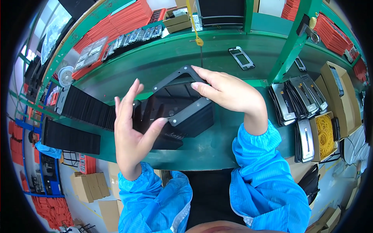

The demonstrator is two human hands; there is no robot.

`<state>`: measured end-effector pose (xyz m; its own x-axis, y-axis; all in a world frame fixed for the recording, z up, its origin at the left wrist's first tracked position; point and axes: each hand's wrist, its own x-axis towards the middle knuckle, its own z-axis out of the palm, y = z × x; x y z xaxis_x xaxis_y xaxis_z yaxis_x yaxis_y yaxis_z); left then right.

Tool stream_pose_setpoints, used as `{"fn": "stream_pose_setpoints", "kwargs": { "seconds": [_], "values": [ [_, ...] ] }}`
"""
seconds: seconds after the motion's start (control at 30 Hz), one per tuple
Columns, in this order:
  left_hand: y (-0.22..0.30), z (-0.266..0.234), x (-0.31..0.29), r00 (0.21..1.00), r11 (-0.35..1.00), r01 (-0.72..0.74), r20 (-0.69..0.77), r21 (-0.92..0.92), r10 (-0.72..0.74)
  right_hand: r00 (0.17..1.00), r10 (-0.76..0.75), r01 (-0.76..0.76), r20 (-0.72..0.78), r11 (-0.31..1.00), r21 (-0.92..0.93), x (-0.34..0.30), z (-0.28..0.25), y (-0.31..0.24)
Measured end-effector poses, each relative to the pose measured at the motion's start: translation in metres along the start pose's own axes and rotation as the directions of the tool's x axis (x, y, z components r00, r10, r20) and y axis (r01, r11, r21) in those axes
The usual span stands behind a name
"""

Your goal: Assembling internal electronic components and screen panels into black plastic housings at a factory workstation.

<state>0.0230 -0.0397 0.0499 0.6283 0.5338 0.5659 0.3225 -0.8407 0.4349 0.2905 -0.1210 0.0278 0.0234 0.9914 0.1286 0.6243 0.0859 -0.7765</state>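
My right hand (pixel 230 90) grips the right end of the black frame (pixel 189 112) above the green counter (pixel 211 155); its visible bars slant from lower left to upper right, toward that hand, while my left hand (pixel 131 138) is spread wide, thumb by the near-left corner, contact unclear

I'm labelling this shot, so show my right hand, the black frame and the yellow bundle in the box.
Right hand (pixel 231 90), head view: its back.
Black frame (pixel 187 112), head view: near bar.
Yellow bundle (pixel 325 134), head view: its middle.
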Motion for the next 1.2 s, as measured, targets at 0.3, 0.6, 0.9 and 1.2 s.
{"fn": "stream_pose_setpoints", "kwargs": {
  "seconds": [0.3, 0.6, 0.9, 1.2],
  "values": [
    [-0.037, -0.028, -0.031, 0.978, 0.959, 0.171, 0.156, -0.224, -0.138, 1.0, -0.006, 0.007, 0.022, 1.0, -0.028, 0.006, -0.006, -0.005],
    [-0.064, 0.04, -0.056, 0.972, 0.737, 0.057, -0.132, -0.673, -0.195, 0.975, 0.078, -0.042, -0.208, 0.984, 0.173, 0.005, -0.008, 0.018],
    [-0.053, 0.04, -0.046, 0.944, 0.649, 0.038, -0.185, -0.76, -0.272, 0.716, -0.004, 0.226, -0.699, 0.948, 0.226, 0.051, 0.023, 0.014],
    [-0.057, 0.042, -0.045, 0.955, 0.685, 0.016, -0.191, -0.728, -0.225, 0.889, -0.083, 0.224, -0.45, 0.936, 0.27, 0.037, 0.004, 0.012]
  ]
}}
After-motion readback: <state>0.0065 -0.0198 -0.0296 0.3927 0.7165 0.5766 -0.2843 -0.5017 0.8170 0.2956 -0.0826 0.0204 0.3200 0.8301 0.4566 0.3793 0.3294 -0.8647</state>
